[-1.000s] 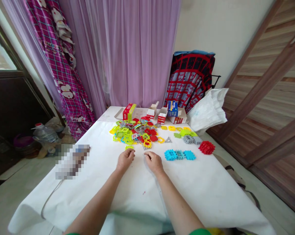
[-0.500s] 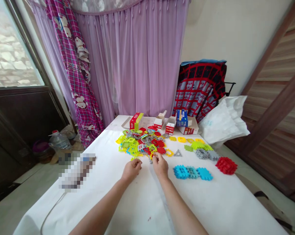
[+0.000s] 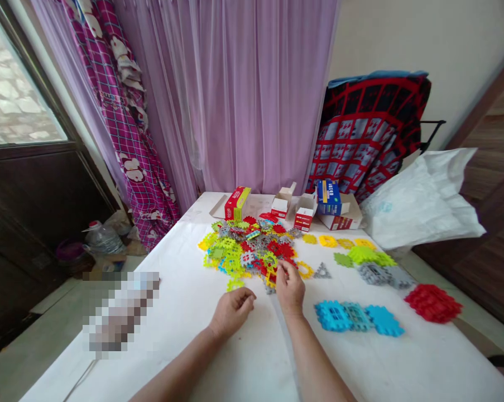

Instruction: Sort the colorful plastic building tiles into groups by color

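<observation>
A heap of interlocking plastic toy tiles (image 3: 243,251) in red, yellow, green and grey lies on the white-covered table (image 3: 185,296). My right hand (image 3: 289,287) is at the heap's near edge, its fingers pinched together among red and yellow tiles. Whether it holds a tile is hidden by the fingers. My left hand (image 3: 233,311) rests on the table with its fingers curled, holding nothing visible. Nearest to it is a green tile (image 3: 235,285), just beyond the fingertips.
Sorted groups lie to the right: blue tiles (image 3: 339,316), red tiles (image 3: 433,303), grey tiles (image 3: 377,273) and green tiles (image 3: 363,255). Open product boxes (image 3: 305,212) stand at the far edge. A white plastic bag (image 3: 419,201) sits beyond the right corner.
My right hand has moved forward from the bare table into the heap's near edge. My left hand has shifted slightly right. The view has tilted and come nearer the table.
</observation>
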`<state>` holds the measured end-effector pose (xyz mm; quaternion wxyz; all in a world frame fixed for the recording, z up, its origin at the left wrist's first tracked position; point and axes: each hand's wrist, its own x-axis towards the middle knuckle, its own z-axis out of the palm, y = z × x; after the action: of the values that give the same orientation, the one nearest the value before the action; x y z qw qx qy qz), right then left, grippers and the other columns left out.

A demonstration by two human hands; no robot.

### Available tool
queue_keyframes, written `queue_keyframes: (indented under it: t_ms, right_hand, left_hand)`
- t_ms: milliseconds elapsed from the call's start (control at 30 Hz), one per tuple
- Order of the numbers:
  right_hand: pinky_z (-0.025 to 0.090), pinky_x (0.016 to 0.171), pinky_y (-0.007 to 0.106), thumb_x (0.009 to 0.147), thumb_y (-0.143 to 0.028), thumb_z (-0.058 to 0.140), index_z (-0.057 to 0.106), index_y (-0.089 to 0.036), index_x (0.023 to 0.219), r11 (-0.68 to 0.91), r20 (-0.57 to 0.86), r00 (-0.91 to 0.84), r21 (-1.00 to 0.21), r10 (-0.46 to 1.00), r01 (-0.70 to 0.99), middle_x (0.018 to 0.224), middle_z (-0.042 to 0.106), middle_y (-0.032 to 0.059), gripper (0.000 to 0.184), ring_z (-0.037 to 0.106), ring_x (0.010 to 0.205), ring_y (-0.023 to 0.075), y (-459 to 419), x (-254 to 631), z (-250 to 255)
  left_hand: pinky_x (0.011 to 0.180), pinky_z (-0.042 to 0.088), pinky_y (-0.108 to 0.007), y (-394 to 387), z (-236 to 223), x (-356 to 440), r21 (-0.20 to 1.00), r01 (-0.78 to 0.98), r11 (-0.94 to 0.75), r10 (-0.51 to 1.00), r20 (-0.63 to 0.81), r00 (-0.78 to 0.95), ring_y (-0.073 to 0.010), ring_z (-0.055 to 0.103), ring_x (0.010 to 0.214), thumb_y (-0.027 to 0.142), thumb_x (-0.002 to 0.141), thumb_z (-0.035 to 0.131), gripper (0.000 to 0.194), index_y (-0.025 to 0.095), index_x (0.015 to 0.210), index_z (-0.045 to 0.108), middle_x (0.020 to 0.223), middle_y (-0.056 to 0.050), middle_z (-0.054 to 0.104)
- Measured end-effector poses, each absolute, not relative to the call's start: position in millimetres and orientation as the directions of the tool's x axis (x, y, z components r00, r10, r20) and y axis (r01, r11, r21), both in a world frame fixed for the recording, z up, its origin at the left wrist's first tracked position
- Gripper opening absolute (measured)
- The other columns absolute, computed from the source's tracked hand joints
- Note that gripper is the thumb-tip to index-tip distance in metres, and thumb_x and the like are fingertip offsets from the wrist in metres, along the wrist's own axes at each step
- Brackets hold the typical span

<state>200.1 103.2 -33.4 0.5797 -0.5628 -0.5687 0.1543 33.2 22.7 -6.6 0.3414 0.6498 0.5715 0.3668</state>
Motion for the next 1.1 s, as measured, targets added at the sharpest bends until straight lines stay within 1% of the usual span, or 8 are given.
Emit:
queue_keyframes:
  t_ms: [167,333,500,600,700,800,933,1100]
  right_hand:
    - [0.052,0.070,0.030,0.081,-0.040,0.047,0.070,-0.019,0.091,0.291,0.451,0.364,-0.862,0.815,0.416,0.087,0.073,0.0082,0.033,0.066,0.077,0.0204,105.0,197.5,-30.8]
    - [0.052,0.072,0.029,0.082,-0.034,0.048,0.069,-0.021,0.089,0.293,0.448,0.336,-0.858,0.828,0.423,0.086,0.073,0.0053,0.026,0.066,0.078,0.0189,102.1,197.0,-26.1]
    - [0.052,0.073,0.027,0.083,-0.030,0.050,0.070,-0.022,0.087,0.295,0.441,0.358,-0.871,0.823,0.393,0.086,0.073,0.0038,0.022,0.067,0.079,0.0174,99.5,193.4,-20.3]
    - [0.053,0.071,0.027,0.081,-0.030,0.051,0.070,-0.021,0.086,0.289,0.422,0.382,-0.888,0.822,0.358,0.084,0.073,0.0039,0.022,0.067,0.077,0.0174,99.6,192.6,-20.2]
    - [0.053,0.070,0.028,0.080,-0.032,0.052,0.070,-0.020,0.085,0.272,0.388,0.396,-0.908,0.832,0.319,0.082,0.073,0.0041,0.022,0.067,0.074,0.0175,100.5,194.4,-23.9]
    - [0.054,0.071,0.029,0.080,-0.032,0.054,0.070,-0.019,0.087,0.265,0.360,0.393,-0.924,0.846,0.274,0.082,0.073,0.0047,0.022,0.067,0.074,0.0179,102.0,196.9,-29.2]
    - [0.054,0.066,0.027,0.080,-0.034,0.054,0.070,-0.019,0.088,0.242,0.315,0.399,-0.944,0.861,0.224,0.083,0.073,0.0051,0.023,0.067,0.072,0.0173,102.6,197.8,-32.0]
    - [0.054,0.068,0.028,0.078,-0.036,0.056,0.070,-0.019,0.086,0.238,0.312,0.404,-0.945,0.860,0.222,0.082,0.073,0.0051,0.023,0.066,0.073,0.0176,102.4,196.2,-32.3]
  left_hand:
    - [0.054,0.045,-0.020,36.6,-2.6,40.9,0.783,0.554,-0.283,0.954,0.287,0.082,-0.0105,0.058,0.055,0.026,0.086,0.044,0.021,0.020,0.080,0.063,0.061,0.002,0.063]
    - [0.063,0.048,-0.021,48.9,-5.1,46.2,0.582,0.605,-0.544,0.794,0.591,0.145,-0.0115,0.063,0.066,0.020,0.089,0.049,0.015,0.021,0.091,0.063,0.072,0.000,0.068]
    - [0.078,0.050,-0.027,68.6,0.4,27.8,0.407,0.641,-0.651,0.656,0.726,0.205,-0.0157,0.065,0.085,0.016,0.090,0.050,0.017,0.022,0.102,0.061,0.090,-0.004,0.070]
    - [0.085,0.048,-0.036,87.2,7.5,13.2,0.306,0.773,-0.556,0.647,0.743,0.171,-0.0218,0.064,0.096,0.022,0.089,0.053,0.019,0.021,0.106,0.062,0.103,-0.009,0.070]
    - [0.096,0.042,-0.045,101.6,13.7,6.9,0.238,0.878,-0.416,0.713,0.684,0.152,-0.0288,0.058,0.112,0.034,0.088,0.056,0.030,0.021,0.115,0.061,0.118,-0.012,0.066]
    - [0.103,0.034,-0.051,108.4,13.7,8.0,0.200,0.912,-0.358,0.795,0.578,0.186,-0.0320,0.053,0.120,0.041,0.089,0.054,0.039,0.020,0.121,0.059,0.117,-0.011,0.068]
    - [0.108,0.027,-0.055,109.1,5.5,10.3,0.208,0.928,-0.308,0.863,0.471,0.182,-0.0332,0.051,0.123,0.046,0.088,0.054,0.045,0.018,0.124,0.057,0.116,-0.011,0.069]
    - [0.109,0.025,-0.057,108.5,-1.0,9.3,0.256,0.922,-0.290,0.893,0.418,0.165,-0.0320,0.050,0.125,0.042,0.088,0.054,0.043,0.021,0.125,0.055,0.121,-0.009,0.067]
